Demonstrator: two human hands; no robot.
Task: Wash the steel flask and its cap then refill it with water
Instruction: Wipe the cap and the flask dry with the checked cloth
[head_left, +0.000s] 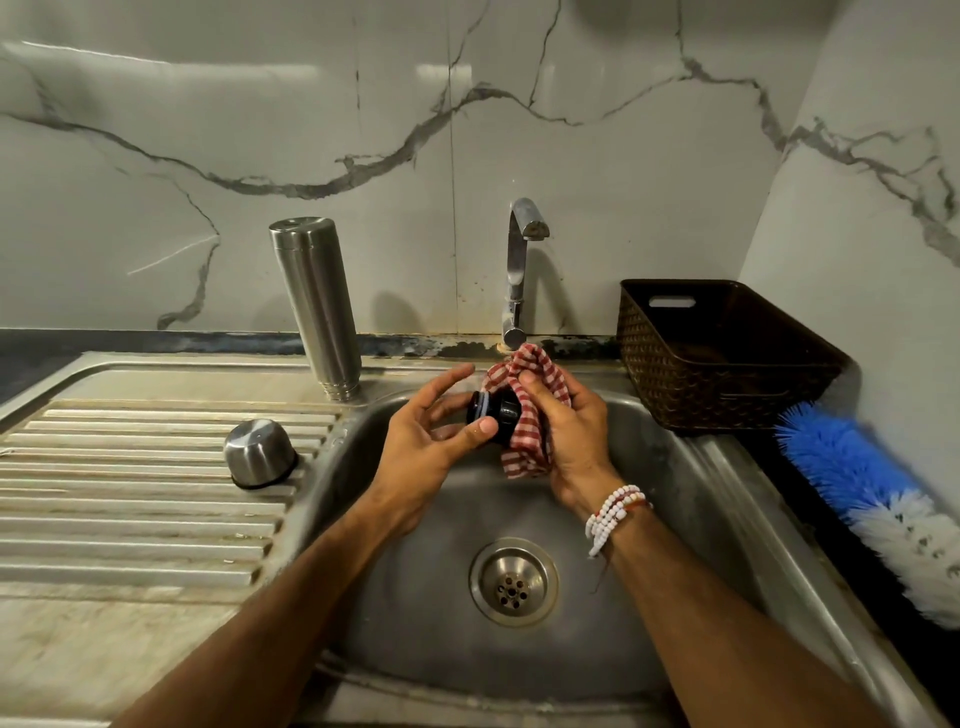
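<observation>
The steel flask stands upside down on the back of the drainboard, left of the tap. Its steel outer cap rests mouth down on the ribbed drainboard. Over the sink, my left hand holds a black inner stopper between thumb and fingers. My right hand grips a red-and-white checked cloth that is wrapped over the stopper's right end.
A dark brown woven basket sits at the sink's right rear corner. A blue-and-white bottle brush lies on the dark counter at far right. The drain is in the basin's middle. No water runs from the tap.
</observation>
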